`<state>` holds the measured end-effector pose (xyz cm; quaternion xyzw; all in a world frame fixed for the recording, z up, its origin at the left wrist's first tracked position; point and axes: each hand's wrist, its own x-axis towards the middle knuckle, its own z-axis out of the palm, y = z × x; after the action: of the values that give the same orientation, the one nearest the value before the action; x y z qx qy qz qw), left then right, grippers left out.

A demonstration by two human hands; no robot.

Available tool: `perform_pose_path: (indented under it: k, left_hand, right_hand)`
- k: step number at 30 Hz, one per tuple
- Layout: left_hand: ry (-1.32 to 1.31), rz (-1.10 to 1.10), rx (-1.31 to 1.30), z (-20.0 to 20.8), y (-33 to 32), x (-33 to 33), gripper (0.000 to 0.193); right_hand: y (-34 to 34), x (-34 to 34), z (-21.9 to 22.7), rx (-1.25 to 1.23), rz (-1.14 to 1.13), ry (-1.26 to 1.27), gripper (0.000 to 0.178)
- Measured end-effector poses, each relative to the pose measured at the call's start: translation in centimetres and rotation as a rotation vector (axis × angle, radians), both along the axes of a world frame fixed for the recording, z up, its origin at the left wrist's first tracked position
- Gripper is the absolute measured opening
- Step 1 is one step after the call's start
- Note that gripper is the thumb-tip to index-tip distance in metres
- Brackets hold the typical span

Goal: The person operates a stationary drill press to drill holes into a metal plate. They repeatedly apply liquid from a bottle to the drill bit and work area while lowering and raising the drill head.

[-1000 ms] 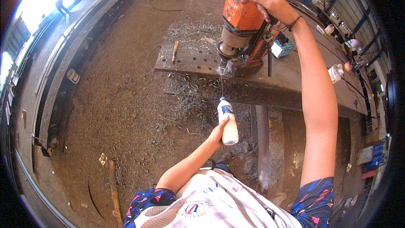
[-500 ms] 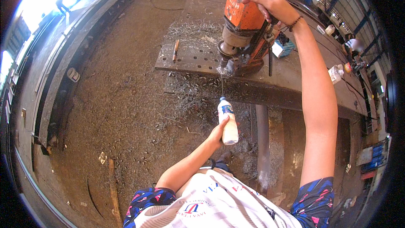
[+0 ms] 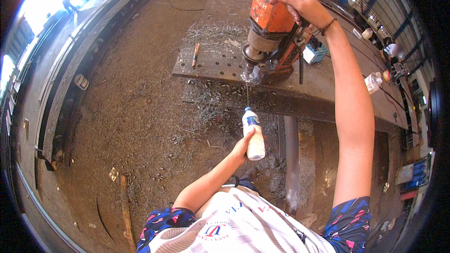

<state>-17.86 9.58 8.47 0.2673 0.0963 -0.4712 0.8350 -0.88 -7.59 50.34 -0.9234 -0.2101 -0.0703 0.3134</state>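
Observation:
In my left hand (image 3: pixel 244 144) is a plastic bottle (image 3: pixel 254 143) of milky liquid, tilted with its blue cap toward the drill. A thin stream (image 3: pixel 247 94) runs from the cap to the drill's cutter (image 3: pixel 249 69). The orange magnetic drill (image 3: pixel 268 11) stands on a steel plate (image 3: pixel 215 33) near its front edge. My right hand (image 3: pixel 302 7) is closed round a dark feed handle at the drill's right side; the fingers partly hide the grip. Wet metal shavings lie about the cutter, whose tip is hard to make out.
A brush (image 3: pixel 196 55) lies on the plate beside several drilled holes. Right of the drill are a blue-and-white box (image 3: pixel 315 54) and a clear plastic jug (image 3: pixel 373 82). Shavings and slugs litter the dirt floor (image 3: pixel 140 112). Another person (image 3: pixel 390 49) is at the far right.
Almost nothing differs. The stream still runs from the bottle to the cutter, and both hands keep their places.

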Motion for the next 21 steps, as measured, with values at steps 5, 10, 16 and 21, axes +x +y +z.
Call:
perform_pose_path:
  k: [5,10,16,21]
  left_hand:
    - [-0.001,-0.005,0.014,-0.13,0.05,0.05,0.057]
    - [0.04,-0.008,-0.024,-0.55,-0.17,-0.09,0.056]
    - [0.036,0.009,-0.024,-0.36,-0.07,-0.05,0.059]
    - [0.009,-0.008,0.007,-0.15,0.12,0.14,0.059]
  right_hand:
    - [0.24,-0.19,-0.12,0.019,-0.014,0.012,0.038]
    - [0.02,0.18,-0.26,0.043,-0.033,0.037,0.038]
    - [0.62,-0.37,-0.15,0.092,-0.048,0.043,0.04]
    - [0.24,0.0,-0.39,0.084,-0.083,0.058,0.04]
